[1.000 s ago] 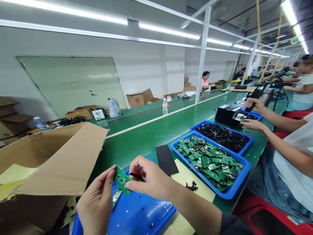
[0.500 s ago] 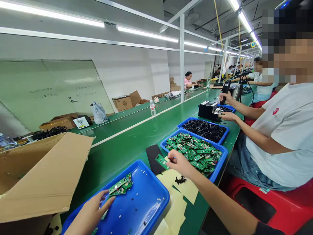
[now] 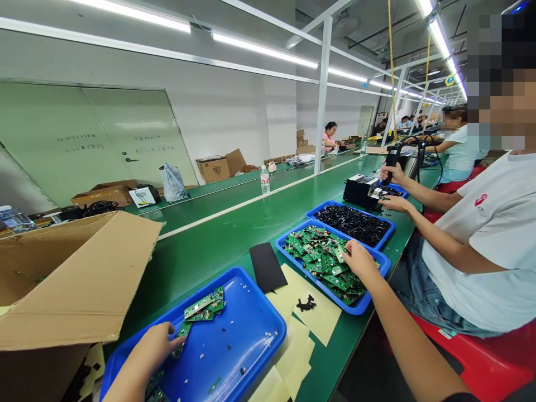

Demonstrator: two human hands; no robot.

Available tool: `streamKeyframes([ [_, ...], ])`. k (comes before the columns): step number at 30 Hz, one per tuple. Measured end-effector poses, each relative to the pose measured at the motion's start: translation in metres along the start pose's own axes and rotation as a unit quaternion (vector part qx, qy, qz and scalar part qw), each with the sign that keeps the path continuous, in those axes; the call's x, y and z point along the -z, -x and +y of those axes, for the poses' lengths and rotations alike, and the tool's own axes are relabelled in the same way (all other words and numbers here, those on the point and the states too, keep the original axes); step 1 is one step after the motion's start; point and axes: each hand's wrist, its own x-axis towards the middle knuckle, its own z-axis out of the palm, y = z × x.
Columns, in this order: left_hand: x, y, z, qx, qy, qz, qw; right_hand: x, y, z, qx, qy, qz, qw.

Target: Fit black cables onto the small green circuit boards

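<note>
My left hand [image 3: 153, 349] is over the left side of the near blue tray [image 3: 259, 365], its thumb and fingers closed on a green circuit board [image 3: 182, 338]. Just beyond it lie a few more circuit boards [image 3: 205, 306], along with small scattered bits. At the far tray [image 3: 364, 307], heaped with green circuit boards [image 3: 320, 259], my right hand [image 3: 363, 263] reaches in at the right side. Its fingertips pinch a circuit board [image 3: 340, 254] at the top of the heap; the fingers partly hide the board's end.
Yellow paper sheets [image 3: 293, 349], small black pieces [image 3: 306, 303] and a black sheet [image 3: 267, 267] lie between the trays. A tray of black parts [image 3: 352, 223] stands beyond. An open cardboard box [image 3: 79, 279] borders the left. A co-worker [image 3: 498, 223] sits at right, holding a black tool [image 3: 391, 162].
My right hand has moved right and away from me, carrying a circuit board from above the paper to the heaped tray. My left hand has closed on a board in the near tray.
</note>
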Motion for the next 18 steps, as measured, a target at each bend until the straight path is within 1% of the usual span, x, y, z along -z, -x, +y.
streamKeyframes([
  [3, 0.002, 0.004, 0.007, 0.011, -0.037, -0.039, 0.998, 0.009, 0.004, -0.001, -0.003, 0.024, 0.031, 0.999],
  [5, 0.003, 0.006, 0.01, 0.019, -0.052, -0.055, 0.997, 0.016, 0.006, -0.003, 0.011, 0.022, 0.047, 0.999],
  [7, 0.002, 0.006, 0.012, 0.027, -0.066, -0.07, 0.995, 0.021, 0.009, -0.008, 0.04, 0.006, 0.048, 0.998],
  [9, 0.001, 0.007, 0.015, 0.043, -0.08, -0.085, 0.992, 0.019, 0.016, -0.019, 0.085, -0.024, 0.03, 0.996],
  [11, -0.002, 0.007, 0.017, 0.057, -0.089, -0.096, 0.99, 0.009, 0.028, -0.036, 0.141, -0.059, -0.005, 0.988],
  [13, -0.006, 0.009, 0.019, 0.067, -0.096, -0.108, 0.987, -0.008, 0.046, -0.056, 0.201, -0.095, -0.051, 0.974],
  [16, -0.012, 0.014, 0.022, 0.078, -0.092, -0.123, 0.985, -0.036, 0.082, -0.09, 0.28, -0.148, -0.135, 0.939],
  [18, -0.015, 0.017, 0.023, 0.081, -0.076, -0.124, 0.986, -0.049, 0.104, -0.111, 0.321, -0.181, -0.181, 0.912],
])
